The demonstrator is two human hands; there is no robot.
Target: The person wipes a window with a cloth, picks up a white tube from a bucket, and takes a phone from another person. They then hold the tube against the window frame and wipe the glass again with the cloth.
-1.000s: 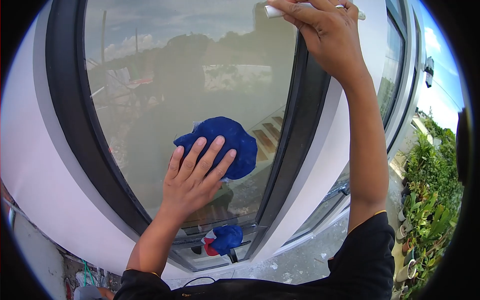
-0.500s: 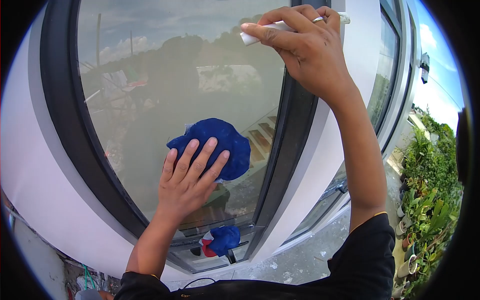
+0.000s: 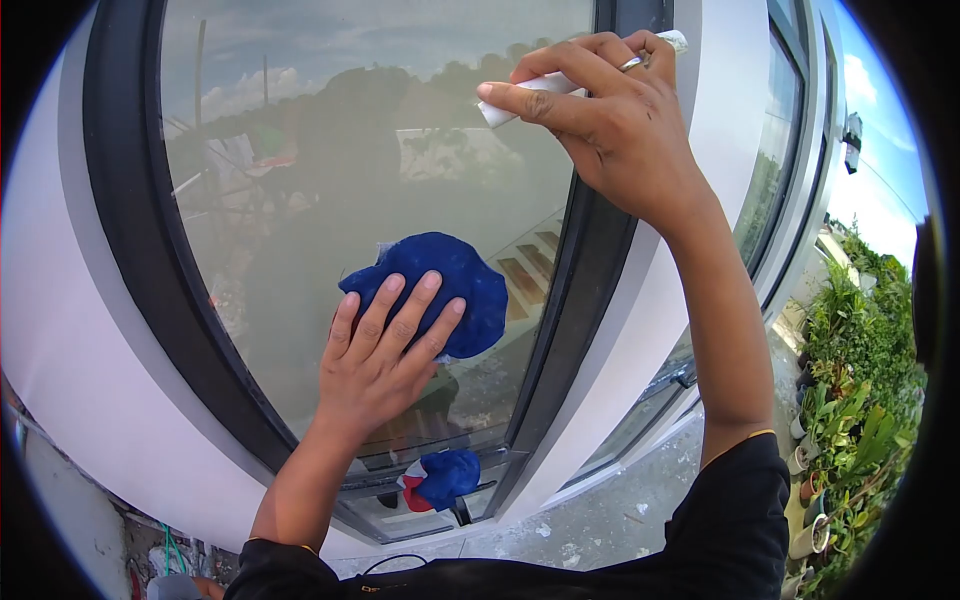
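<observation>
My left hand (image 3: 385,350) lies flat, fingers spread, on a rounded blue cloth-like piece (image 3: 455,285) against the window glass (image 3: 300,210). Thin pale edges peek out from behind the blue piece at its upper left and bottom. Up by the right side of the dark window frame, my right hand (image 3: 610,110) is closed around a white tube-like stick (image 3: 503,108); its other end (image 3: 676,41) shows past my knuckles. Lower down, at the bottom of the window, is a second blue piece (image 3: 450,480) with red and white parts, whose kind I cannot make out.
A dark frame (image 3: 170,300) borders the glass, with white wall (image 3: 80,300) beside it. More windows (image 3: 770,150) run along the right. Potted plants (image 3: 860,400) line the far right, beyond a stained concrete floor (image 3: 600,500). Cables and debris (image 3: 165,540) lie at lower left.
My right hand and the white stick sit slightly lower in view. My left hand and the blue piece appear shifted slightly right. The view itself has moved a little.
</observation>
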